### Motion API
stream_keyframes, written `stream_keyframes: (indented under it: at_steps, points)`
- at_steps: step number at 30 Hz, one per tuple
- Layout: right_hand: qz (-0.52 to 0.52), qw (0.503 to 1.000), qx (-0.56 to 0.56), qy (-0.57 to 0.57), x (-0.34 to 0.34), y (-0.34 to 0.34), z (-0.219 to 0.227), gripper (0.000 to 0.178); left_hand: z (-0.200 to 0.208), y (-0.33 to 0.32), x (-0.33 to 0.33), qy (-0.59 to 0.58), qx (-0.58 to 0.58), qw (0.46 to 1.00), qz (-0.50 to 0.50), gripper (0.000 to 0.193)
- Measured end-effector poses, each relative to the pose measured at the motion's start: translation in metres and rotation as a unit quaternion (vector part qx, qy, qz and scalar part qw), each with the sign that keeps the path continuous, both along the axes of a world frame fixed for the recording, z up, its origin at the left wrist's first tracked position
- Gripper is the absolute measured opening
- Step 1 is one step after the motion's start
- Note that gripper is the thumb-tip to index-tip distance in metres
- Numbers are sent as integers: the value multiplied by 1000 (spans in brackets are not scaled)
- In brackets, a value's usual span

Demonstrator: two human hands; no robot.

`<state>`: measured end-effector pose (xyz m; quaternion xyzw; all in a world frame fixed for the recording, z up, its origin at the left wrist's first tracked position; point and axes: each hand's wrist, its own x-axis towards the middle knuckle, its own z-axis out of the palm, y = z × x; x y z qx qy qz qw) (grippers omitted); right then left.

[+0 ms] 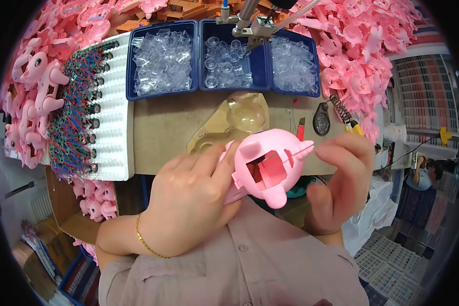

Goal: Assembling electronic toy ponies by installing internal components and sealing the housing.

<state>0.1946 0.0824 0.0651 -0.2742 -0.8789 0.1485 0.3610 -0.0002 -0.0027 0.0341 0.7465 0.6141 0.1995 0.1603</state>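
Note:
My left hand (191,188) is wrapped round a pink plastic toy unicorn (275,148) and holds it up in front of my chest. A square opening in the toy faces up between its two ears, and its ridged horn points right. Just off the horn's tip is my right hand (344,178), fingers curled and thumb apart, with nothing visible in it. Behind the toy, a clear-and-tan moulded plastic holder (234,122) lies on the worktable (163,127).
Three blue bins (160,94) of clear plastic parts stand along the back. A white foam tray (120,127) with wired circuit parts is on the left. Pink toy parts (352,56) pile up around. At right lie a red cutter (301,130) and yellow-handled pliers (355,128).

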Motion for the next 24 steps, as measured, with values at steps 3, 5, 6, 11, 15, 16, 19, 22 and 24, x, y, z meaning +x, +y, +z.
stream_keyframes:
  at_steps: [3, 5, 6, 11, 15, 16, 19, 22, 24]
  points:
    - [16, 999, -25, 24, -4, 2, -9, 38, -2, -1, -1, -15, 4, 1000, 0, 55]
    - [5, 996, -62, 69, -5, -2, -12, 34, 1, -2, -1, -19, -1, 1000, 0, 52]
    - [-4, 995, -63, 72, -5, -3, -13, 32, 1, -2, -1, -22, -7, 1000, 1, 50]
    - [3, 999, -34, 35, -5, -4, -10, 29, -2, -5, -2, -28, -22, 999, -6, 45]
    - [-30, 999, 16, -4, -6, -9, -17, 29, -4, -7, 0, -46, -34, 998, -6, 43]
    - [-45, 999, 29, -6, -6, -10, -19, 29, -5, -7, 0, -47, -35, 998, -4, 43]
    - [-35, 999, -33, 5, -4, -9, -18, 27, -9, -10, 1, -70, -43, 997, -12, 43]
    - [6, 994, -105, 31, 0, -5, -19, 27, -10, -12, 1, -61, -25, 998, -12, 43]
    - [20, 976, -202, 74, -2, -4, -21, 29, -12, -15, 3, -59, -32, 998, -10, 44]
